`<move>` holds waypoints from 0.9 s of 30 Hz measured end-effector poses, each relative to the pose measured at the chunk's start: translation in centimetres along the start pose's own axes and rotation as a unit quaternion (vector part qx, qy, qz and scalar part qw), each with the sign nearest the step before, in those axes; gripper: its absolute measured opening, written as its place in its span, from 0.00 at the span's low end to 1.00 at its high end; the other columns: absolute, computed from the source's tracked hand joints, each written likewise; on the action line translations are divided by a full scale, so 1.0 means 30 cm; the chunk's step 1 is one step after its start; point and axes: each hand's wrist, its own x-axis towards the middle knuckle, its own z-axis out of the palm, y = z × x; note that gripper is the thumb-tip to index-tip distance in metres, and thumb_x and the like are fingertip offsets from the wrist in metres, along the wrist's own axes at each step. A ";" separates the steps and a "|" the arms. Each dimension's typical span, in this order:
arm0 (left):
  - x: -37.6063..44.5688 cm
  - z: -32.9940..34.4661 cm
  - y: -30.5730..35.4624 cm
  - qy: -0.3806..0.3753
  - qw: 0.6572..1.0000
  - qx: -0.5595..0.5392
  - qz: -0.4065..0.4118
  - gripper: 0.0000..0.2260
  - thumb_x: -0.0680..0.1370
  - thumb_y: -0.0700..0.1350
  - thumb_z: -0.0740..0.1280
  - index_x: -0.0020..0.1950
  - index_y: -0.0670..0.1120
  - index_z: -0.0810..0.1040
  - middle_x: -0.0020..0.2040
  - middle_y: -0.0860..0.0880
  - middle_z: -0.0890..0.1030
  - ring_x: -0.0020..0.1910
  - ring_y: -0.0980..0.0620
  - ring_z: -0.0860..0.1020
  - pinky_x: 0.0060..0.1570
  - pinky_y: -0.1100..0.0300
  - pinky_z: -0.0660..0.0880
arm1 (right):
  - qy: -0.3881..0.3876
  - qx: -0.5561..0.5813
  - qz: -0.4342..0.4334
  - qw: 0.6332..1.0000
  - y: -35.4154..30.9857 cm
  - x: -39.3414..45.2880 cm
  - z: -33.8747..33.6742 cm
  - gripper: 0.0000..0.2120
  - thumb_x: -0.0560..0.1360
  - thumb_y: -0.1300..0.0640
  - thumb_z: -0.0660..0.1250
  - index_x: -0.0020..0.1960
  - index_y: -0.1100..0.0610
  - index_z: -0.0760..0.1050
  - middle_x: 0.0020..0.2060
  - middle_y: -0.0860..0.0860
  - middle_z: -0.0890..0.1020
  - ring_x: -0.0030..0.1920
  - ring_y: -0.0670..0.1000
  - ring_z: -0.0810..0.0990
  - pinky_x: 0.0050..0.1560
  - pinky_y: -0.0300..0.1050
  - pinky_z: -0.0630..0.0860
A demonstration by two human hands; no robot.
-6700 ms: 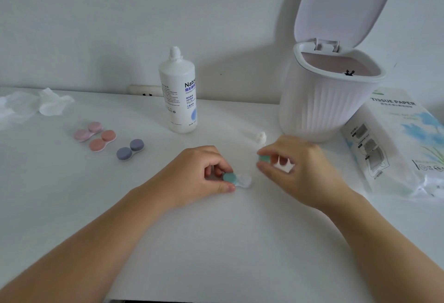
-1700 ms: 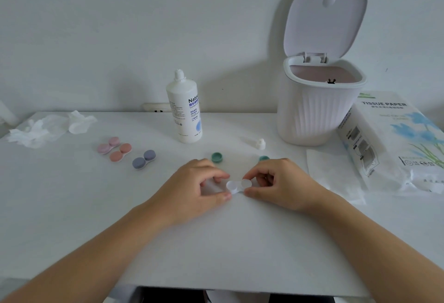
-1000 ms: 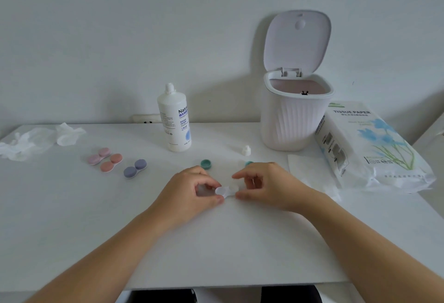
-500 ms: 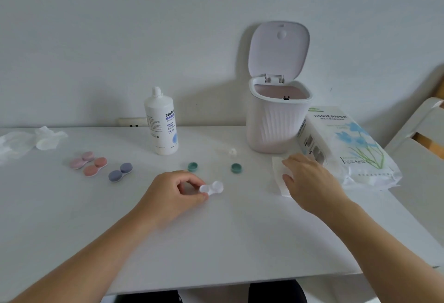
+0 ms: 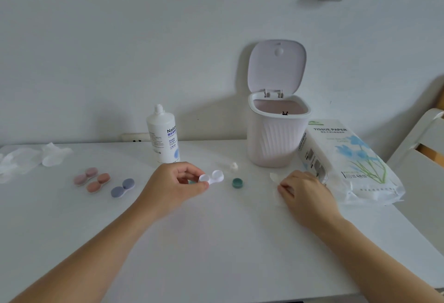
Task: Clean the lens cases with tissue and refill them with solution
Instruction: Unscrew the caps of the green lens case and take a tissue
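lens cases [image 5: 211,177] 4 | green caps [image 5: 237,182] 2 | bottle [image 5: 163,135] 1 | bin [image 5: 276,132] 1 | tissue pack [image 5: 346,161] 1

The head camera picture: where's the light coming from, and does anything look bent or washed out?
Head view: soft, even light; the bin casts a faint shadow leftward on the wall, so light comes from the right. The table edge bows, wide-angle distortion. White tissue nearly vanishes against it.
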 end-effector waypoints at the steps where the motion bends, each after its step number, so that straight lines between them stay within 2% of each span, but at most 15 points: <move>1: 0.012 -0.002 0.016 0.003 1.000 -0.003 -0.003 0.05 0.71 0.46 0.79 0.42 0.55 0.85 0.38 0.55 0.86 0.29 0.61 0.74 0.31 0.73 0.69 | 0.016 0.011 -0.004 1.000 0.001 -0.003 0.004 0.09 0.79 0.53 0.66 0.43 0.53 0.81 0.42 0.46 0.80 0.48 0.52 0.76 0.42 0.46 0.74; 4: 0.052 -0.004 0.070 0.002 1.000 -0.026 -0.008 0.07 0.72 0.44 0.78 0.43 0.56 0.85 0.40 0.52 0.87 0.36 0.57 0.81 0.37 0.70 0.74 | 0.055 0.046 -0.012 0.997 0.004 -0.006 0.019 0.07 0.77 0.54 0.69 0.41 0.53 0.80 0.40 0.45 0.79 0.45 0.51 0.76 0.41 0.45 0.73; 8: 0.113 -0.006 0.160 0.012 1.000 -0.027 0.005 0.05 0.72 0.47 0.78 0.44 0.55 0.85 0.42 0.55 0.87 0.41 0.59 0.84 0.42 0.71 0.74 | 0.057 0.070 -0.016 0.996 0.008 -0.003 0.032 0.06 0.77 0.53 0.70 0.41 0.51 0.80 0.40 0.44 0.79 0.46 0.50 0.76 0.43 0.46 0.74; 12: 0.187 -0.006 0.263 0.022 0.998 -0.055 0.018 0.06 0.68 0.51 0.78 0.44 0.56 0.85 0.42 0.54 0.88 0.47 0.55 0.85 0.51 0.62 0.76 | 0.059 0.083 -0.027 0.994 0.011 -0.005 0.035 0.06 0.76 0.55 0.72 0.40 0.52 0.80 0.38 0.45 0.78 0.44 0.51 0.77 0.42 0.47 0.75; 15: 0.254 0.005 0.328 0.039 0.998 -0.050 0.029 0.05 0.69 0.51 0.78 0.43 0.57 0.85 0.42 0.56 0.87 0.41 0.60 0.84 0.47 0.64 0.76 | 0.060 0.088 -0.030 0.994 0.011 -0.004 0.033 0.06 0.75 0.56 0.72 0.39 0.52 0.81 0.38 0.45 0.78 0.44 0.51 0.76 0.42 0.47 0.75; 18: 0.333 0.026 0.376 0.046 0.997 -0.041 0.040 0.04 0.70 0.50 0.78 0.43 0.54 0.86 0.40 0.56 0.87 0.33 0.63 0.80 0.40 0.67 0.75 | 0.056 0.088 -0.029 0.994 0.010 -0.007 0.031 0.06 0.75 0.56 0.72 0.40 0.51 0.81 0.38 0.44 0.78 0.44 0.50 0.76 0.42 0.46 0.75; 23: 0.447 0.086 0.424 0.037 0.997 0.004 0.067 0.06 0.71 0.48 0.78 0.46 0.51 0.86 0.40 0.54 0.87 0.36 0.61 0.82 0.40 0.66 0.77 | 0.047 0.091 -0.024 0.994 0.010 -0.011 0.027 0.06 0.77 0.53 0.70 0.41 0.51 0.80 0.40 0.43 0.78 0.46 0.49 0.75 0.45 0.44 0.74; 25: 0.489 0.113 0.436 0.037 0.994 0.052 0.092 0.05 0.71 0.47 0.78 0.46 0.51 0.86 0.39 0.54 0.86 0.38 0.60 0.82 0.39 0.67 0.76 | 0.043 0.093 -0.025 0.994 0.010 -0.012 0.026 0.06 0.77 0.53 0.69 0.42 0.51 0.81 0.41 0.44 0.78 0.46 0.49 0.75 0.46 0.43 0.73; 27: 0.525 0.131 0.446 0.028 0.985 0.113 0.129 0.05 0.71 0.46 0.77 0.47 0.51 0.86 0.38 0.56 0.84 0.34 0.63 0.78 0.38 0.68 0.73 | 0.042 0.094 -0.026 0.994 0.010 -0.011 0.026 0.06 0.77 0.53 0.69 0.42 0.51 0.81 0.41 0.44 0.78 0.46 0.49 0.75 0.46 0.42 0.73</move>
